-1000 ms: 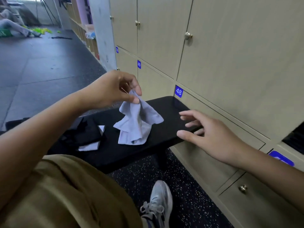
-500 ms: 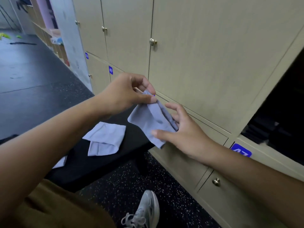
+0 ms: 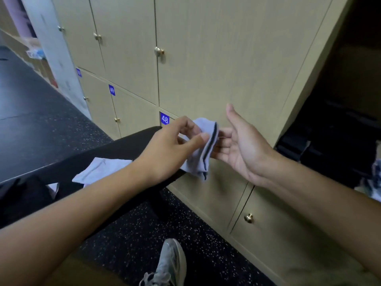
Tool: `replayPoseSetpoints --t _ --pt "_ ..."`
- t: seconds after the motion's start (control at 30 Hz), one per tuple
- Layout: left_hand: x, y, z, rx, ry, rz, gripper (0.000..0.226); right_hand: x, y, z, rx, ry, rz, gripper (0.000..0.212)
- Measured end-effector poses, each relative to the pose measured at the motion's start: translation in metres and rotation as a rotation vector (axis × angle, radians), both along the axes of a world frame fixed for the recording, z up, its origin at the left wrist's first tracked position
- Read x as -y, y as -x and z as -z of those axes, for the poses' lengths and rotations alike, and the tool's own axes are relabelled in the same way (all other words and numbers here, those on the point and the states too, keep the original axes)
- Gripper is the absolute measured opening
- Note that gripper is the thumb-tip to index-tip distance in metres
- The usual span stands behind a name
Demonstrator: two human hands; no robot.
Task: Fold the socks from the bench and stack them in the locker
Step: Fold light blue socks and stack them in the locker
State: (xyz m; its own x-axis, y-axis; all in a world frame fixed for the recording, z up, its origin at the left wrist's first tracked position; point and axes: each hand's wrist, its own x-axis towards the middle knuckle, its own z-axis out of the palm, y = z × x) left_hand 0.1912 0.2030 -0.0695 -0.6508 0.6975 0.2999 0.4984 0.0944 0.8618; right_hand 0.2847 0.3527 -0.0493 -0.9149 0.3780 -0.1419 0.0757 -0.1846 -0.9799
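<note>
A light blue sock point(image 3: 203, 150) with a dark stripe hangs folded in the air past the end of the black bench point(image 3: 115, 151). My left hand point(image 3: 171, 149) pinches its upper part between thumb and fingers. My right hand point(image 3: 241, 145) is just right of it, palm turned toward the sock, fingers fairly straight and touching its edge. A second light blue sock point(image 3: 99, 169) lies flat on the bench, partly behind my left forearm. The open locker point(image 3: 334, 129) is a dark space at the right, with dark folded things inside.
Closed beige locker doors with brass knobs point(image 3: 158, 51) and blue number tags, including tag 48 point(image 3: 164, 119), fill the wall ahead. A dark garment point(image 3: 26, 188) lies at the bench's left end. My grey sneaker point(image 3: 169, 265) stands on the speckled black floor below.
The view has swung right toward the open locker. My left hand lifted one sock off the pile; the sock is now folded narrower, showing its dark stripe, and my right hand has opened beside it.
</note>
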Motion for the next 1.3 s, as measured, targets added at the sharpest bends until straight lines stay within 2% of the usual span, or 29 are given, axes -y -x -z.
replayPoseSetpoints --t 0.07,0.13,0.23,0.33,0.43,0.6,0.77,0.93,1.0,1.07,1.13,1.2,1.3 --pt "-0.005 -0.002 0.003 0.133 -0.061 0.029 0.042 -0.003 -0.005 -0.005 -0.001 0.063 -0.033 0.072" --pt "-0.009 0.0 0.006 0.227 -0.09 0.052 0.053 -0.003 -0.008 -0.006 -0.002 0.073 -0.046 0.056" --pt "-0.013 0.002 0.007 0.149 -0.043 -0.031 0.053 -0.003 -0.007 -0.004 -0.004 0.076 -0.056 0.036" --pt "-0.02 0.009 0.014 0.113 -0.023 -0.103 0.038 -0.005 -0.006 0.001 0.01 0.055 -0.07 0.029" --pt "-0.025 0.013 0.017 0.109 -0.045 -0.132 0.018 -0.009 -0.005 0.01 0.047 -0.106 -0.104 0.027" --pt "-0.034 0.01 0.019 0.127 -0.055 -0.141 0.035 -0.008 -0.003 0.025 0.082 -0.387 -0.019 0.019" --pt "-0.044 0.01 0.023 0.072 -0.034 -0.17 0.035 -0.007 -0.002 0.036 -0.007 -0.446 0.08 0.018" --pt "-0.046 0.014 0.034 0.151 -0.034 -0.06 0.052 -0.016 0.003 0.046 0.031 -0.592 0.176 0.012" --pt "-0.045 0.013 0.036 0.153 -0.009 -0.032 0.051 -0.021 0.004 0.048 0.064 -0.658 0.203 0.014" --pt "-0.042 0.016 0.038 0.111 0.007 -0.052 0.04 -0.025 0.006 0.048 0.084 -0.668 0.222 0.017" --pt "-0.037 0.019 0.036 -0.005 0.016 -0.147 0.03 -0.029 0.008 0.046 0.092 -0.677 0.24 0.023" --pt "-0.033 0.021 0.034 -0.115 0.037 -0.287 0.024 -0.031 0.008 0.044 0.101 -0.654 0.25 0.021" --pt "-0.032 0.023 0.034 -0.154 0.062 -0.371 0.018 -0.031 0.009 0.043 0.115 -0.616 0.268 0.018"
